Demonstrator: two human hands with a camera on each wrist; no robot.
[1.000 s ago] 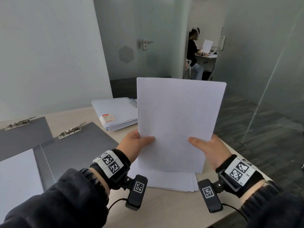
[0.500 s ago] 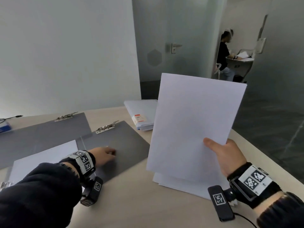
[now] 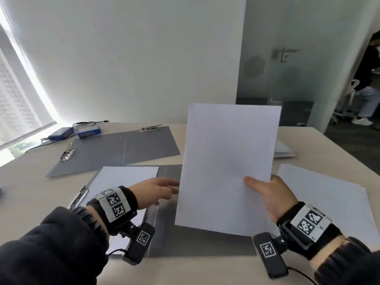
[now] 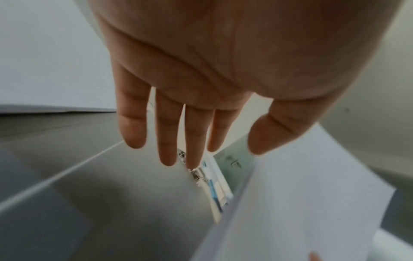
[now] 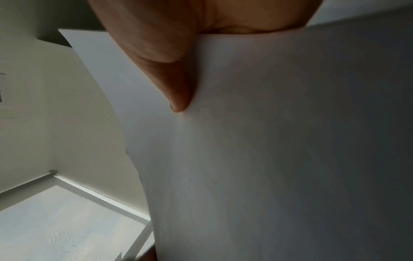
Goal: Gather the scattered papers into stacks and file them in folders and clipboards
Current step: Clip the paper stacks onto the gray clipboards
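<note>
- While the right hand pinches a white paper stack upright over the open grey folder at the beige tabletop's near edge, thumb in front.
- Left hand released, fingers straight, hovering above that folder.

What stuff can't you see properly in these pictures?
- Head view: the held paper stack hides the right hand's fingers and most of the open grey folder beneath.
- Left wrist view: the metal clip beyond the left hand is motion-blurred.
- Head view: the person in the doorway is cut off by the edge.
</note>
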